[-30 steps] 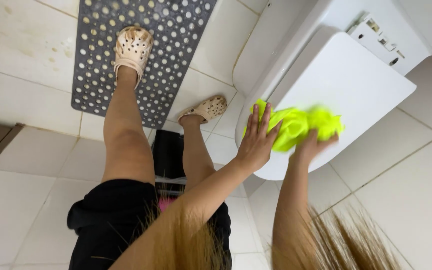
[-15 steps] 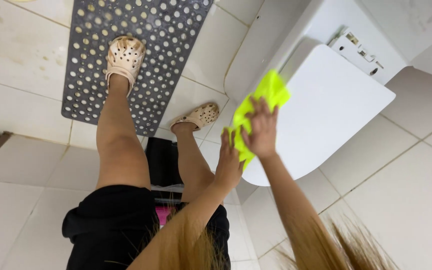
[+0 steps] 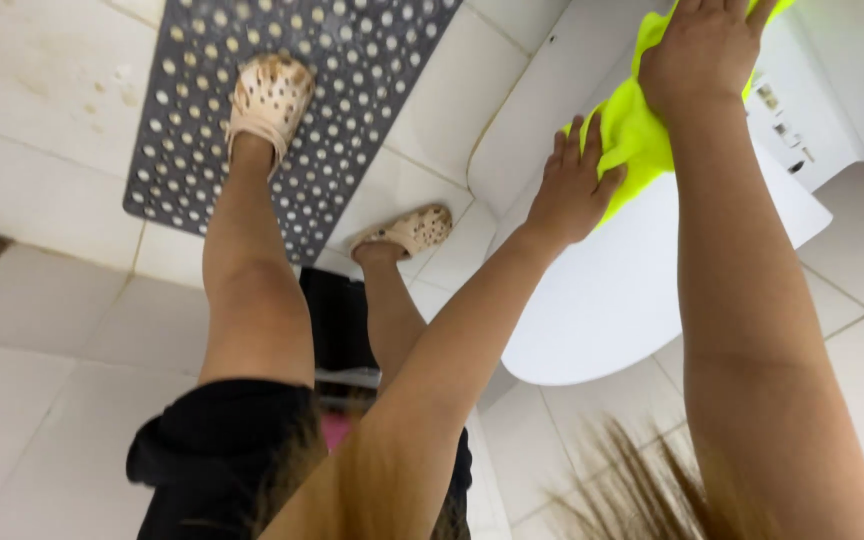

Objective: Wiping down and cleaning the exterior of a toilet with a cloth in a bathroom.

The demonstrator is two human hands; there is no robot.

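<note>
A bright yellow-green cloth lies across the back of a white toilet lid, near the hinge. My left hand pinches the cloth's lower left edge. My right hand presses flat on the cloth's upper part, against the toilet's rear. Both arms reach forward from the bottom of the view. The cloth's top end runs out of the frame.
A grey perforated floor mat lies on pale floor tiles at the upper left, with my foot in a beige clog on it. My other clog stands beside the toilet base. A small control panel sits on the toilet's right rear.
Both hands have slid the cloth from the front of the lid back toward the hinge. The view has moved closer to the toilet.
</note>
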